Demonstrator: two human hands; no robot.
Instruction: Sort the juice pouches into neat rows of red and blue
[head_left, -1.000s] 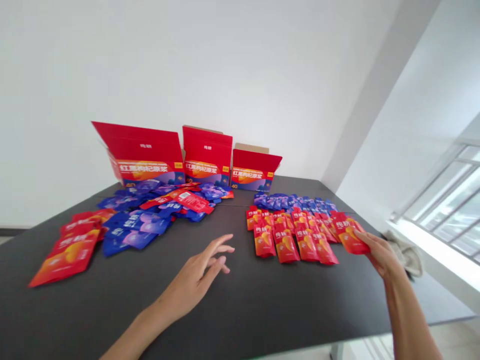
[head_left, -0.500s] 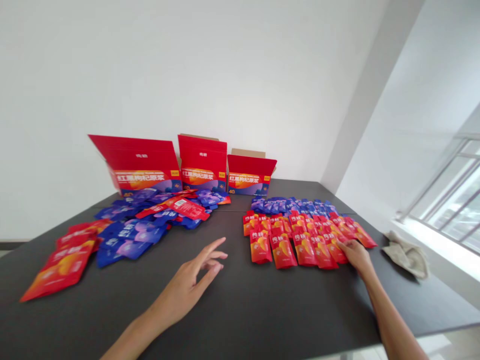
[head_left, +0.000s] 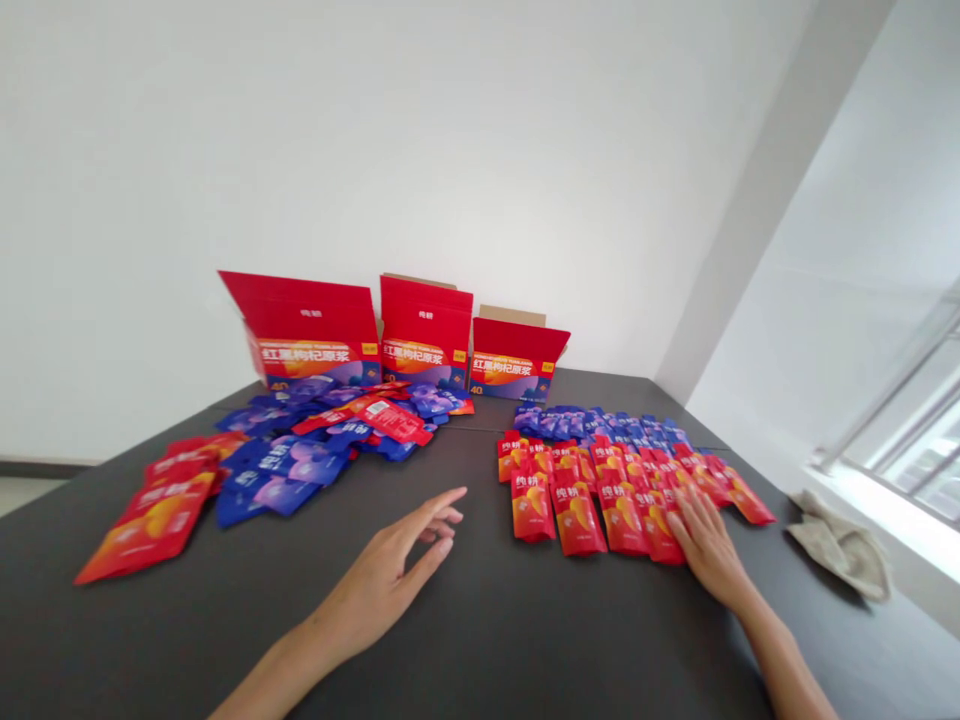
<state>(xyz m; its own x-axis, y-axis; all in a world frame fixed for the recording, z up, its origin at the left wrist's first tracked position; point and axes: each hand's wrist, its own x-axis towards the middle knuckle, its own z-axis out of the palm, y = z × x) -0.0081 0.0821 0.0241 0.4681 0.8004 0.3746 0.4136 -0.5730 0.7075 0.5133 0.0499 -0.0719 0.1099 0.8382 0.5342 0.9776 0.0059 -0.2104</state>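
Note:
My left hand (head_left: 401, 570) hovers over the dark table (head_left: 480, 640) with its fingers apart and nothing in it. My right hand (head_left: 705, 540) lies spread on the right end of the red pouches (head_left: 577, 518), covering part of them. These red pouches lie in overlapping rows, with rows of blue pouches (head_left: 600, 424) behind them. To the left is a mixed pile of blue pouches (head_left: 285, 470) and red pouches (head_left: 394, 420), with more red pouches (head_left: 161, 515) at its near left side.
Three open red boxes, left (head_left: 315, 345), middle (head_left: 424, 335) and right (head_left: 514, 365), stand along the wall behind the pouches. A beige cloth (head_left: 840, 545) lies at the table's right side, near a window (head_left: 915, 430).
My right hand has gone from curled fingers at a front red pouch to lying flat and spread over the pouches. The view has turned slightly left. My left hand stays much the same.

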